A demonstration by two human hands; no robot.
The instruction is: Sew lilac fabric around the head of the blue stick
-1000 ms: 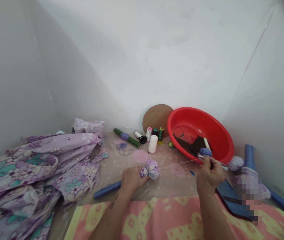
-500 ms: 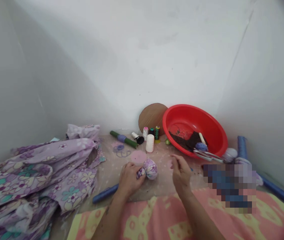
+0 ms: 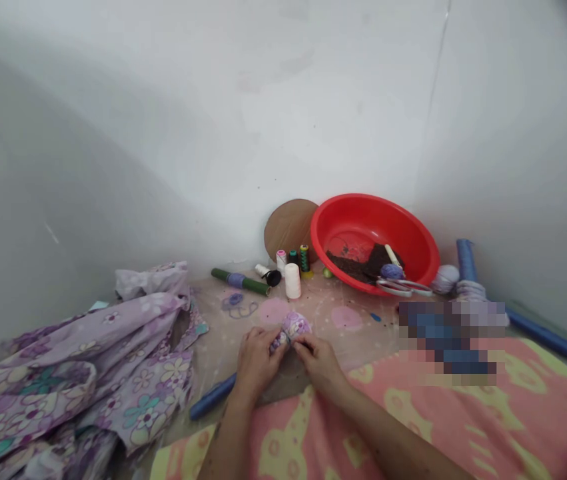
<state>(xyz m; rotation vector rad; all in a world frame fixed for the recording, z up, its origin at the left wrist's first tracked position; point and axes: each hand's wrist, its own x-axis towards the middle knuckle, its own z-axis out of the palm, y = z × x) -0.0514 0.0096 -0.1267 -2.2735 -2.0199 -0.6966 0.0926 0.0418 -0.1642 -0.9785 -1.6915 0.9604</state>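
White walls [image 3: 343, 120] enclose the table [image 3: 223, 330]. Toward its near edge, the left hand [image 3: 258, 363] grips a floral bundle [image 3: 295, 324] by its smaller end; the right hand [image 3: 320, 363] touches its middle, gripping or not I can't tell. A slackened left hold could let the bundle twist open.

Left hand [image 3: 257, 359]: back up, fingers curled in a closed grip, thumb toward the right hand
Right hand [image 3: 322, 365]: fingers bent, tips just beside the left hand's; too small to tell whether they grip
Left forearm [image 3: 230, 430]: bare, rising steeply from the bottom edge
Right forearm [image 3: 394, 430]: bare, slanting in from lower right
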